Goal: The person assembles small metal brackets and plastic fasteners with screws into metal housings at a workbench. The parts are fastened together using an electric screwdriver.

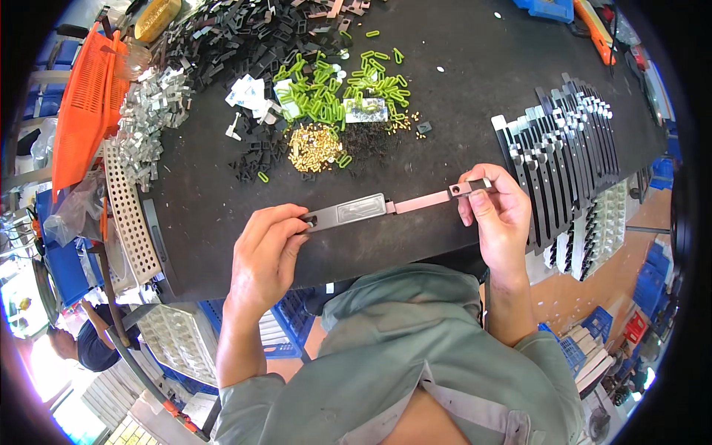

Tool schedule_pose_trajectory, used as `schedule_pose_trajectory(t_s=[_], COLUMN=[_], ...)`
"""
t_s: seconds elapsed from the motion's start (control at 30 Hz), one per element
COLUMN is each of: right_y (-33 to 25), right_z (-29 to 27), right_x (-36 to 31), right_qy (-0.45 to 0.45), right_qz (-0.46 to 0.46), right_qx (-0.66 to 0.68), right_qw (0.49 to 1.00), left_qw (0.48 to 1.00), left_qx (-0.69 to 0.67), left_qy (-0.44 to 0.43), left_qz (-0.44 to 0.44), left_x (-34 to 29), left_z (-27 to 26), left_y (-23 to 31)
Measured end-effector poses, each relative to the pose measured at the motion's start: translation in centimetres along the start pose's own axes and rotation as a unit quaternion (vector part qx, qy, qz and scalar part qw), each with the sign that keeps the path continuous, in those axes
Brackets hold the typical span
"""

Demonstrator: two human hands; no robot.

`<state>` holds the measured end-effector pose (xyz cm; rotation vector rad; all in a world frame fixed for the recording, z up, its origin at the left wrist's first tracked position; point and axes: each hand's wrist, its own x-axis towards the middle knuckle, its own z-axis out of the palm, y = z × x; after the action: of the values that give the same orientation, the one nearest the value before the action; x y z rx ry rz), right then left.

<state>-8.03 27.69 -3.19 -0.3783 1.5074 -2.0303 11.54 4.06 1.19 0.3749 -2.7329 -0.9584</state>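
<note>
Nearest the camera is my own grey-green shirt (400,326), bunched up by the table edge, with both forearms poking out of the sleeves and reaching up over the black table (452,119). My left hand (261,258) comes in back side up, fingers curved and nearly closed, thumb and fingertips pinching the left end of a long strip (415,202). My right hand (506,222) is turned more thumb side up, thumb and fingers pinched tight around the dark block at the other end. So the strip spans the gap between my hands, over the near part of the table, right end angled a bit away from me. It's a grey bar with a shiny panel on the left half, then a thin pinkish band.

Writing-wise, a small packet (366,110) by the green rings (378,81) has dark marks on it, way too small to make out. Brass bits (315,147) are heaped just this side of the rings, and a row of dark bars (558,159) sits right of my right hand.
</note>
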Motion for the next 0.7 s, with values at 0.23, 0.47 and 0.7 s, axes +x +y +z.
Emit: schedule_pose_trajectory(t_s=[0.23, 0.47, 0.7], right_y=[0.6, 0.7, 0.9], right_z=[0.2, 0.7, 0.1], right_x=[0.0, -0.1, 0.0], right_qy=[0.009, 0.014, -0.001], right_qz=[0.015, 0.006, 0.006], right_qx=[-0.006, -0.040, -0.024], right_qw=[1.000, 0.999, 1.000], left_qw=[1.000, 1.000, 1.000], left_qx=[0.002, 0.012, 0.001], left_qy=[-0.003, 0.007, -0.003], left_qz=[0.010, 0.015, 0.005], left_x=[0.0, -0.1, -0.1], left_z=[0.5, 1.6, 1.2], left_y=[-0.5, -0.5, -0.5])
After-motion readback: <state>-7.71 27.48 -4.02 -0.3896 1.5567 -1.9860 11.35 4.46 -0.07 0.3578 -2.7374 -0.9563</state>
